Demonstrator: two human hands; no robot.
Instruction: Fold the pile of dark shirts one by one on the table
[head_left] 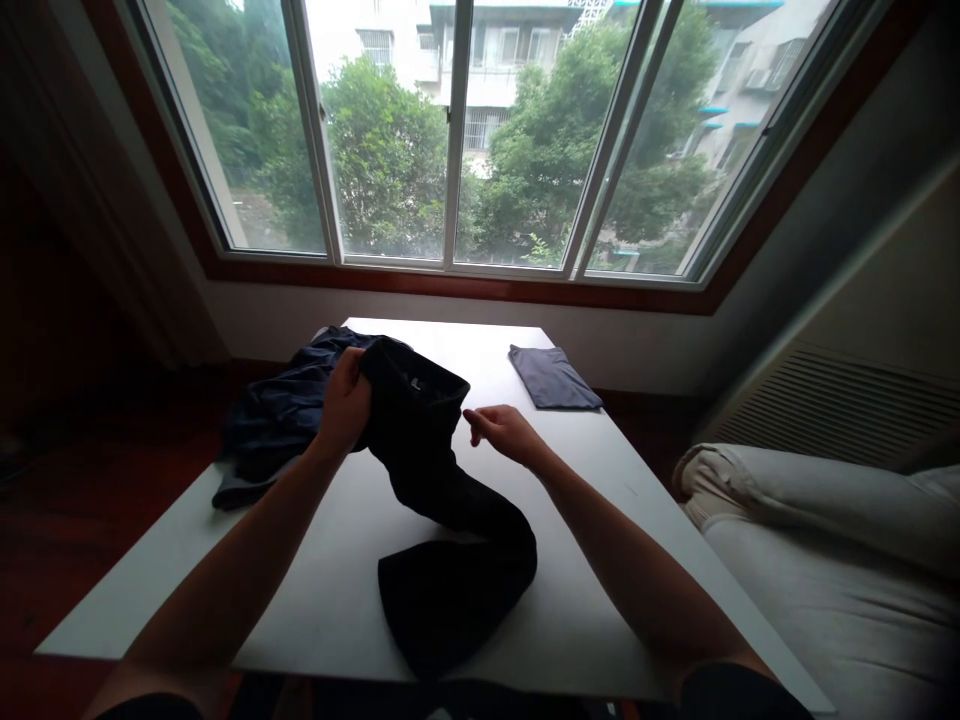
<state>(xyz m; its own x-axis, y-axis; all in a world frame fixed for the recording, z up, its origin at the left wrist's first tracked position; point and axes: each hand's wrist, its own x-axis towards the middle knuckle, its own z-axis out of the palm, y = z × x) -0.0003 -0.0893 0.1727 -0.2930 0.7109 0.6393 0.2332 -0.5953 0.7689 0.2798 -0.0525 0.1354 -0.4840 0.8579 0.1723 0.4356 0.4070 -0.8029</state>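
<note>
Garment (420, 440), black: opening raised over table (315, 600), lower end resting at 6 o'clock. Present step: holding the opening up. My left hand (346, 405) grips its 9 o'clock edge. My right hand (506, 430), fingers curled, is at 3 o'clock; I cannot tell if it pinches. Two-handed support requires a firm right-side pinch.

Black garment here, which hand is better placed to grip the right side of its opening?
Probably your right hand: its fingertips are close to that side, while your left hand grips the black garment on the opposite side.
</note>
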